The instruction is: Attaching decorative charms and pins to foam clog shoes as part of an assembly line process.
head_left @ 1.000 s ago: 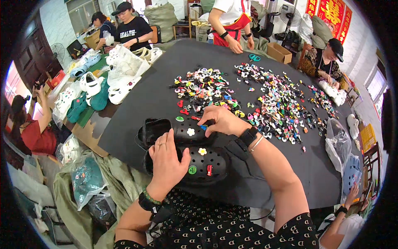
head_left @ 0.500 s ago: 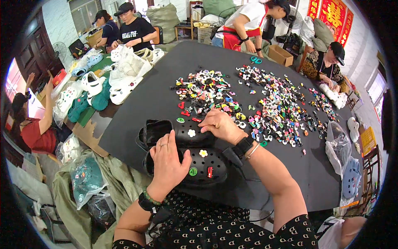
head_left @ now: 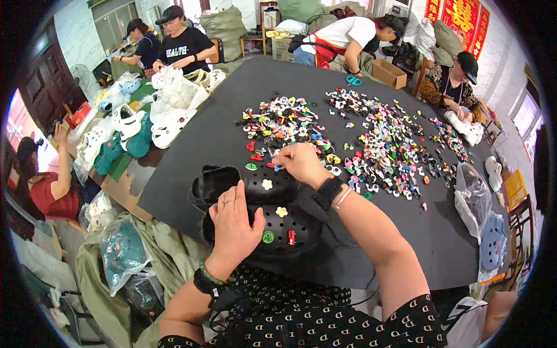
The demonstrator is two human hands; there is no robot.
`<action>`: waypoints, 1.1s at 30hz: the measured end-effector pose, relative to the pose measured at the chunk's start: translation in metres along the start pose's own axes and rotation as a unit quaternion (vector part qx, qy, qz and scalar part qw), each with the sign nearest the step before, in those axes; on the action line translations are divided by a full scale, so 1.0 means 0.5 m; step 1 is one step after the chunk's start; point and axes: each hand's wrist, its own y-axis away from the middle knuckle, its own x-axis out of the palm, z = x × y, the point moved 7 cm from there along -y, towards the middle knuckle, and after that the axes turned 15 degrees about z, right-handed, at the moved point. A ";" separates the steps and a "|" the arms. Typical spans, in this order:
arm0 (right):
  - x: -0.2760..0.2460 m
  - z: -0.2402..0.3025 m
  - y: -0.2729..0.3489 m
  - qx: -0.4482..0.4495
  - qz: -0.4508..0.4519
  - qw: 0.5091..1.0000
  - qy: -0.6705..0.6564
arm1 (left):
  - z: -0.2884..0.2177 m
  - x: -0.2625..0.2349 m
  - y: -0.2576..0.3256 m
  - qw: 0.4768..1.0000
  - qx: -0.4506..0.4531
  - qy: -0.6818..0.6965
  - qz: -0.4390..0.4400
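Note:
Two black clogs lie side by side before me on the table. The nearer clog (head_left: 301, 217) carries a white flower charm (head_left: 281, 211), a round green charm (head_left: 268, 237) and a red charm (head_left: 291, 237). On the farther clog (head_left: 284, 190) sits another white flower charm (head_left: 267, 184). My left hand (head_left: 235, 219) rests across both clogs with its fingers stretched out. Just beyond the farther clog, my right hand (head_left: 301, 164) pinches its fingertips together at the near edge of a charm pile (head_left: 284, 119); what lies between them is too small to make out. A green oval charm (head_left: 250, 166) and red charms (head_left: 256, 156) lie beside it.
A larger charm pile (head_left: 389, 136) spreads to the right on the black table (head_left: 197, 127). White clogs (head_left: 168, 127) and green ones (head_left: 107, 155) crowd the left table. A clear plastic bag (head_left: 473, 197) and a blue clog (head_left: 493, 240) are at the right edge. Several people work around.
My right hand has moved slightly left and away from me, off the farther clog to the charms beyond it. My left hand stays on the clogs. The far person in white bends lower.

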 end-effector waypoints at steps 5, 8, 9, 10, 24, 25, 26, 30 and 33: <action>-0.001 -0.007 -0.029 -0.017 0.071 0.997 -0.029 | 0.001 0.000 -0.004 1.000 -0.017 0.011 0.003; -0.011 -0.039 0.007 0.053 0.046 0.985 -0.156 | 0.004 -0.002 -0.003 1.000 -0.018 0.018 0.001; -0.023 -0.041 0.019 0.061 0.036 0.983 -0.171 | 0.005 -0.006 0.002 1.000 -0.014 0.017 -0.006; -0.050 -0.054 0.039 0.046 0.011 0.986 -0.159 | 0.001 -0.002 0.000 1.000 -0.002 0.019 -0.009; -0.186 -0.100 0.353 0.056 -0.011 0.985 0.164 | 0.067 -0.080 -0.002 0.982 0.071 -0.108 0.137; -0.178 -0.085 0.378 0.049 0.006 0.987 0.152 | 0.091 -0.081 -0.003 0.980 0.060 -0.114 0.151; -0.167 -0.068 0.401 0.049 0.008 0.992 0.118 | 0.109 -0.083 -0.004 0.976 0.055 -0.114 0.179; -0.115 -0.006 0.468 0.055 -0.003 0.995 0.079 | 0.133 -0.081 -0.016 0.965 0.068 -0.138 0.212; -0.074 -0.005 0.511 0.072 -0.022 0.995 0.073 | 0.130 -0.068 -0.025 0.937 0.022 -0.242 0.251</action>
